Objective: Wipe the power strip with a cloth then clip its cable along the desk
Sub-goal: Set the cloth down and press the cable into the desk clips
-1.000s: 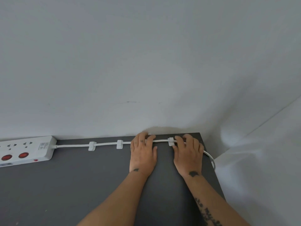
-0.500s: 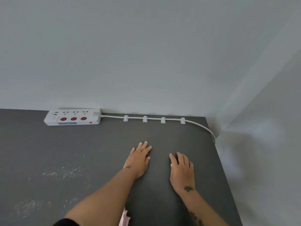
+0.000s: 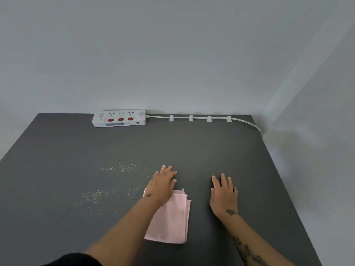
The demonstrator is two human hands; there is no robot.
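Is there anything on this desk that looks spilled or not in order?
Yes. Pale crumbs lie scattered on the dark desk, left of the left hand. The cable sits neatly in its four clips.

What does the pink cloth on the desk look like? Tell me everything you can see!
The pink cloth is soft-looking fabric, pale pink, folded into a flat rectangle with layered edges showing along its right side and top corner. It lies flat on the dark desk, near the front, between the two arms. The left hand is over its top left corner, and the forearm hides its left side. The right hand is apart from it.
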